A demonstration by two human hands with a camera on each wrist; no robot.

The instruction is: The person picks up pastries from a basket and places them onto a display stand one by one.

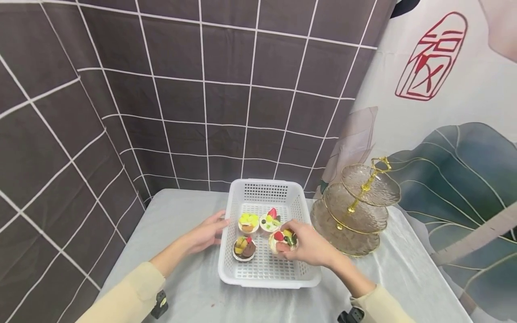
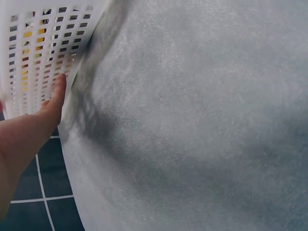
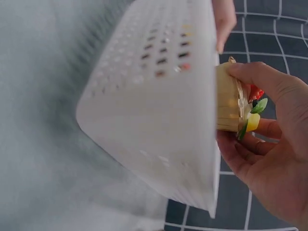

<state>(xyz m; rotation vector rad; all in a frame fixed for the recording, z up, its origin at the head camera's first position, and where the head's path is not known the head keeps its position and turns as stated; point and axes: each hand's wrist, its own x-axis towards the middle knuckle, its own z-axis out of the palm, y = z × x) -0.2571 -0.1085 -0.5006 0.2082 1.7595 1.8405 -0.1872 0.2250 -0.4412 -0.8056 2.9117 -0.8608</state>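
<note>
A white plastic basket (image 1: pixel 268 283) with perforated walls stands on the table. My right hand (image 1: pixel 308 244) pinches a fruit-topped cupcake (image 1: pixel 278 242) by its sides, over the basket's right half. In the right wrist view this cupcake (image 3: pixel 228 98) has a pale wrapper and shows at the rim's height, partly outside the basket. Three other cupcakes lie in the basket: a yellow-topped one (image 1: pixel 248 222), a strawberry-topped one (image 1: pixel 270 220) and a chocolate one (image 1: pixel 244 249). With its fingers fairly straight, my left hand (image 1: pixel 207 233) touches the basket's left wall (image 2: pixel 48 57) from outside.
A three-tier stand (image 1: pixel 373 186) of glass-like plates with a gold post stands right of the basket, close to my right hand. Light cloth covers the table (image 1: pixel 190 287). Dark gridded fabric (image 1: pixel 226 103) hangs behind and to the left.
</note>
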